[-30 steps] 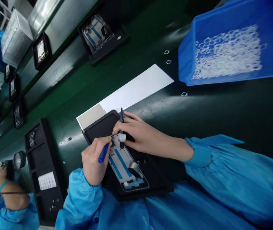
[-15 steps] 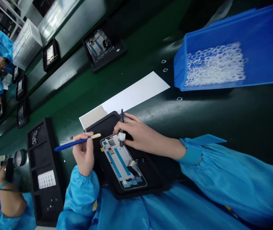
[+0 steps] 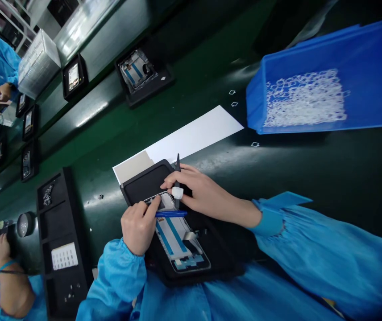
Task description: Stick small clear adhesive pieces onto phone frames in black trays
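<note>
My left hand is closed around a blue pen-shaped stick, which points right across the phone; its pale end is hidden. The left fingertips reach the upper end of a phone assembly, a pale frame with two blue strips and a loose flex cable. It lies in a black tray in front of me. In my right hand black tweezers are gripped, tips pointing away from me. A white piece sits at the tweezers by the right fingers; what it is I cannot tell.
A blue bin at the right holds many small white frames. White card lies beyond my tray. A black compartment tray with small parts stands left. Another black tray is farther off. Co-workers' hands are at far left.
My left hand has moved right onto the phone's upper end and turned, so the stick's blue end now points right. The right hand keeps hold of the tweezers beside the phone.
</note>
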Demonstrator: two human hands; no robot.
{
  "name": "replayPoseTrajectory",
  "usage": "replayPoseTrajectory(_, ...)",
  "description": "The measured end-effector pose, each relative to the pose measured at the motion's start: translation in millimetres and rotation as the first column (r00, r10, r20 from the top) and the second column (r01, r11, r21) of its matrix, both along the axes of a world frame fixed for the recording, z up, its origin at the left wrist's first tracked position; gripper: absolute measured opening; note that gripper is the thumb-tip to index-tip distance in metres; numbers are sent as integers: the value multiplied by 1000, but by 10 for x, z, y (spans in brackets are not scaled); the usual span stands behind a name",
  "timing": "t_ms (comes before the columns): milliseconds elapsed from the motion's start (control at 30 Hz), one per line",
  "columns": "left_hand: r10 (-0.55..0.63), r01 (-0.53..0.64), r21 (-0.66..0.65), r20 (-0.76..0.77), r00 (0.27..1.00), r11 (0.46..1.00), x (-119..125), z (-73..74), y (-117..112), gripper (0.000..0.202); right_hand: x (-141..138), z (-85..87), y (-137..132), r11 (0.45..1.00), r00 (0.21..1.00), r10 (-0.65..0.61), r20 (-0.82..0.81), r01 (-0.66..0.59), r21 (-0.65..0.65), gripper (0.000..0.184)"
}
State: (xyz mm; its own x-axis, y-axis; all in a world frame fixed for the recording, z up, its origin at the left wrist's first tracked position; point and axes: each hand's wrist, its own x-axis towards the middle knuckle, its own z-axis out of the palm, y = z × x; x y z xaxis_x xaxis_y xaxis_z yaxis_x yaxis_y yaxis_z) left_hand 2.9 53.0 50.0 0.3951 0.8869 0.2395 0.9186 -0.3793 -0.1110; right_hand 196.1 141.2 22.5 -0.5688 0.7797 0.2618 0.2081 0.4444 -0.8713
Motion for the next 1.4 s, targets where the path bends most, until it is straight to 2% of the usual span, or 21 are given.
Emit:
replayPoseTrajectory(233,-42,5,-179,-201,979,984,110,216,98,22,-15,-1,-12,999,999,-43,-21,43,-10,24)
replayPoseTrajectory(333,-40,-9,-237,-201,979,971,142,257,108,17,-4,-4,-10,989,987,-149,-52,150,9,17)
replayPoseTrajectory(433,-31,-18,-268,-177,984,963,114,237,94,20,27,-40,93,955,956,-295,-7,295,20,14)
replayPoseTrajectory(567,9,-62,-287,-183,983,956,96,208,53,24,14,-105,332,964,959,-266,99,266,8,17)
replayPoseTrajectory(733,23,-86,-373,-171,985,924,83,199,54,27,-133,-241,559,970,965,-238,114,230,84,23)
replayPoseTrajectory(800,72,-122,-390,-139,988,912,35,182,103,29,-195,-285,621,957,956,-275,101,262,127,24)
replayPoseTrajectory(867,171,-191,-350,-87,981,917,-19,152,172,36,-241,-291,663,949,952,-293,90,278,150,25)
replayPoseTrajectory(933,261,-263,-307,-48,964,915,-53,117,244,43,-276,-258,687,946,950,-299,86,284,153,25)
replayPoseTrajectory(1000,281,-278,-334,-41,959,901,-56,92,303,39,-303,-199,693,941,944,-319,83,305,146,23)
replayPoseTrajectory(1067,246,-238,-395,-31,969,887,-39,97,355,31,-320,-129,680,928,930,-365,46,359,101,17)
replayPoseTrajectory(1133,239,-214,-408,10,971,887,-22,130,421,33,-324,-57,653,908,907,-419,-50,418,-13,13)
replayPoseTrajectory(1267,322,-290,-309,58,945,906,-18,180,657,34,-297,31,622,874,859,-473,-194,431,-223,44)
replayPoseTrajectory(1333,307,-291,-321,1,952,901,-20,159,794,36,-279,25,644,881,880,-440,-178,384,-277,55)
replayPoseTrajectory(1400,261,-266,-375,-66,963,888,-15,122,896,38,-264,-9,685,882,911,-391,-129,331,-336,57)
